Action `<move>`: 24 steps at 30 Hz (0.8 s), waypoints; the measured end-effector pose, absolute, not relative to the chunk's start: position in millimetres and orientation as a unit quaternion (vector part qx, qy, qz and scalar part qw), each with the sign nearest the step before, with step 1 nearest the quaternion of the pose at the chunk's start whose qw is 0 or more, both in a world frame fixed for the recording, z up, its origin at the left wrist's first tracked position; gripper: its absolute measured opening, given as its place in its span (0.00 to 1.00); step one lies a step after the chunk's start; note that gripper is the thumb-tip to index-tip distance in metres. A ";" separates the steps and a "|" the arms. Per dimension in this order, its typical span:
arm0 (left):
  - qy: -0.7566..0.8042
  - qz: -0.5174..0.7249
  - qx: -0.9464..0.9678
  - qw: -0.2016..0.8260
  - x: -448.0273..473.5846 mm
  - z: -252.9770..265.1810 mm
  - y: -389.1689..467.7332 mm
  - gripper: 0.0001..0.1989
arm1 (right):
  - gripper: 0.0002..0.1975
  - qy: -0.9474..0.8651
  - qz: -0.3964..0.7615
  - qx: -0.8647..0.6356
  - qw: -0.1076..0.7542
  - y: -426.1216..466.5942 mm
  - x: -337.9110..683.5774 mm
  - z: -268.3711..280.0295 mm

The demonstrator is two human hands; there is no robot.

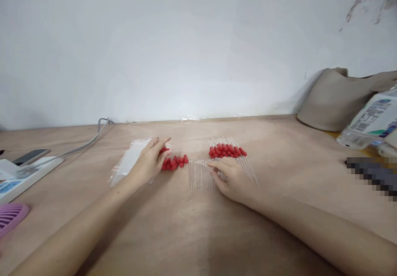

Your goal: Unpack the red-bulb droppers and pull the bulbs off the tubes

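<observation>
My left hand (pixel 151 157) hovers over a small pile of red rubber bulbs (pixel 170 164), with its index finger stretched out and thumb apart. Some red shows between thumb and fingers; whether they touch it I cannot make out. Right of the pile, my right hand (pixel 231 176) is closed in a pinch on a thin clear tube (pixel 202 162), above a row of similar clear tubes (pixel 198 178) lying side by side. Just beyond that hand lie several droppers (pixel 228 150), clear tubes with red bulbs on their ends.
Clear plastic bags (pixel 127 164) lie left of my left hand. Farther left are a power strip (pixel 34 176) with a grey cable (pixel 83 145), a phone (pixel 31 157) and a purple slatted object (pixel 12 218). At right are a beige fabric item (pixel 328 98), a labelled bottle (pixel 369 116) and a pixelated dark object (pixel 372 174).
</observation>
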State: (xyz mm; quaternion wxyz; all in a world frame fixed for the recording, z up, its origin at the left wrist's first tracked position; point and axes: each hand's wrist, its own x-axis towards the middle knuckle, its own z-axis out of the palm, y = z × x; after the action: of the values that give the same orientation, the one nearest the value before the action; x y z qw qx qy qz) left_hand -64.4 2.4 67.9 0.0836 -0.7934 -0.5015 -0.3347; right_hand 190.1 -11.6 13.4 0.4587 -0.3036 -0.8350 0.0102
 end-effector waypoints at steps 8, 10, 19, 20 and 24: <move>-0.542 -0.320 -0.777 0.034 -52.8 79.9 23.6 0.07 | 0.09 -0.847 -0.013 -0.328 0.419 4.2 156.3 16.1; -0.508 -0.295 -0.808 0.048 -49.6 74.2 24.2 0.08 | 0.08 -0.861 -0.046 -0.340 0.375 2.3 152.3 13.4; -0.500 -0.164 -0.840 0.133 -46.1 61.9 20.4 0.14 | 0.09 -0.894 -0.018 -0.341 0.291 -9.9 148.5 14.6; -0.507 -0.154 -0.837 0.136 -44.6 63.5 19.2 0.14 | 0.10 -0.896 -0.010 -0.337 0.290 -10.7 148.7 15.0; -0.535 -0.112 -0.825 0.144 -37.9 69.5 13.1 0.14 | 0.16 -0.904 0.000 -0.319 0.286 -13.2 150.7 13.7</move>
State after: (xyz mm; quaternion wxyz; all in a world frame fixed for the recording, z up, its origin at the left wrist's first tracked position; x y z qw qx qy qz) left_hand -37.9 13.1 69.5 0.1437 -0.8251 -0.5349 -0.1118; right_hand 150.7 -13.2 13.7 0.2857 -0.3191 -0.9036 -0.0002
